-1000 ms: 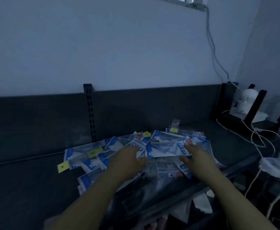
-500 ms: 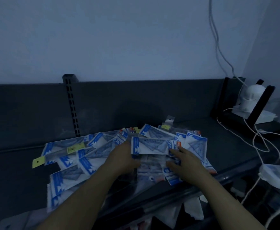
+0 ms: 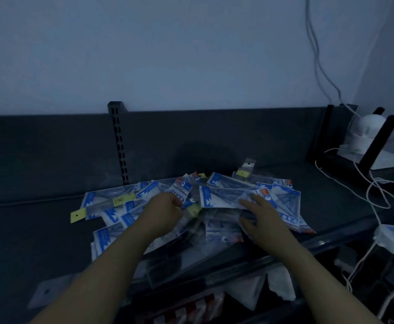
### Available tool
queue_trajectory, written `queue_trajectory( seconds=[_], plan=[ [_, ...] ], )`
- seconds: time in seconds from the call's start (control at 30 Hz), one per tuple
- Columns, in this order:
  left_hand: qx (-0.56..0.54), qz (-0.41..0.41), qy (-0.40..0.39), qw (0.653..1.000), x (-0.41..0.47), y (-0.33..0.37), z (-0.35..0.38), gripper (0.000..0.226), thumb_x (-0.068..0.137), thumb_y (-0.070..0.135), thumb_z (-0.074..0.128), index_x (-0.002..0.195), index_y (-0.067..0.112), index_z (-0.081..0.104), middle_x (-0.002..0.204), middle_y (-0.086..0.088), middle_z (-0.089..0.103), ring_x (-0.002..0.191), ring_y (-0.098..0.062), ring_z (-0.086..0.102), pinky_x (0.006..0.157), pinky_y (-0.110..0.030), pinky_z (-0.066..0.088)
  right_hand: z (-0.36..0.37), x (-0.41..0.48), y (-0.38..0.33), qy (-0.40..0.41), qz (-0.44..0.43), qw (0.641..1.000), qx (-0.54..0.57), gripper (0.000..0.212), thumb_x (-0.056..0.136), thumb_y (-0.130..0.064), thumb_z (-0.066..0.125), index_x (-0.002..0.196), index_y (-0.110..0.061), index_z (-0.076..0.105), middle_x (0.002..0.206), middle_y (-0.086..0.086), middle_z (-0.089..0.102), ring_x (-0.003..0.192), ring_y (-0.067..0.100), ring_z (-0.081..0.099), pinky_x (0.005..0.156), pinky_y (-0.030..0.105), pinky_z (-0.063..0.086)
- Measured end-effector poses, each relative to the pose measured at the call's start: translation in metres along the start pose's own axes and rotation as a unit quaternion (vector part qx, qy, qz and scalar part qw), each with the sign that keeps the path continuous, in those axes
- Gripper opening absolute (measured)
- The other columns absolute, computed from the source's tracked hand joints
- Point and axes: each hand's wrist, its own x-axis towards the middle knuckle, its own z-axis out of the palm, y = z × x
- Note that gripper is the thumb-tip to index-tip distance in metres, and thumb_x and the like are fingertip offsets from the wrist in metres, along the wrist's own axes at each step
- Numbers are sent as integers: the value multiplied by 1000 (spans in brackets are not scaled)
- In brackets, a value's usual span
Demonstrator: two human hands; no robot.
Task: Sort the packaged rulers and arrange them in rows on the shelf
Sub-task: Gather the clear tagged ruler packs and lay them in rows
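Note:
A loose heap of packaged rulers (image 3: 221,197), clear bags with blue and white cards and some yellow tags, lies on the dark shelf (image 3: 27,230). My left hand (image 3: 165,211) is on the middle of the heap, its fingers curled round the edge of a ruler packet (image 3: 192,208) with a yellow tag. My right hand (image 3: 261,216) rests on the right side of the heap with fingers spread over a triangular ruler packet (image 3: 217,197). Packets under both hands are partly hidden.
A slotted shelf upright (image 3: 118,146) stands behind the heap at the back panel. A white camera-like device (image 3: 366,129) sits at the far right with white cables (image 3: 378,190) running to a white plug block (image 3: 392,239). Bare shelf lies to the left.
My left hand has curled its fingers onto a packet in the middle of the heap. My right hand slid slightly right over the packets, and the view shifted.

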Motion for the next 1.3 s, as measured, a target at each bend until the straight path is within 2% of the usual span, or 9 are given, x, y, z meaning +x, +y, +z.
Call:
queue_trajectory(
  seconds=[0.1,0.17,0.3,0.43,0.53,0.73,1.0,1.13,1.3],
  plan=[
    [-6,5,-27,1000,-10,-8,-8,31,99,20,48,129,12,50,111,-10,61,72,-14,55,59,-25,45,6,-5,-10,-38,-29,998,-46,39,99,-26,43,137,-24,48,151,9,33,138,25,29,111,33,27],
    [9,11,-44,999,-17,-13,-12,31,97,33,52,122,14,50,101,-4,58,71,-10,53,62,-23,42,6,-5,-13,-60,-13,996,-66,41,100,-27,39,141,-27,43,153,7,30,139,24,28,112,36,27],
    [46,2,-104,994,-32,-23,-26,52,77,63,65,75,12,59,76,-10,47,66,-21,45,60,-28,34,5,-7,-18,-35,6,996,-85,37,98,-25,42,134,-25,49,145,12,40,135,30,35,108,38,32],
    [130,17,-150,980,-51,-33,-32,69,67,67,72,110,15,59,100,1,55,92,-19,57,80,-33,48,5,-24,-33,58,-9,998,-6,30,90,-14,58,120,-14,63,126,11,58,118,30,51,94,34,42],
    [146,38,-153,977,-61,-40,-24,76,67,63,75,124,20,52,123,1,54,108,-19,54,91,-34,48,11,-40,-41,53,-57,997,-8,18,80,-12,70,98,-16,72,101,4,64,98,23,57,77,22,38],
    [108,52,-159,980,-67,-53,-29,51,65,49,82,99,19,58,101,3,58,87,-12,57,78,-32,54,16,-62,-48,44,-51,995,67,26,80,-19,74,107,-19,71,105,-8,51,104,12,50,87,18,37],
    [189,76,-198,959,-72,-69,-51,46,73,30,82,111,13,62,108,0,58,96,-18,59,82,-33,53,19,-61,-74,-42,-65,996,47,27,87,-29,67,114,-23,69,111,-9,47,105,12,43,90,24,38],
    [133,73,-193,969,-70,-81,-53,46,76,33,79,115,17,60,113,2,56,98,-15,56,81,-28,49,16,-59,-81,-23,-55,995,76,25,87,-22,68,111,-21,70,108,-6,56,92,8,52,73,10,37],
    [96,64,-171,979,-65,-85,-56,57,87,32,67,138,18,45,143,0,42,121,-16,47,89,-21,36,18,-61,-87,-11,-30,995,94,28,84,-20,71,111,-23,69,101,-14,55,86,-2,49,71,4,34]
  ],
)
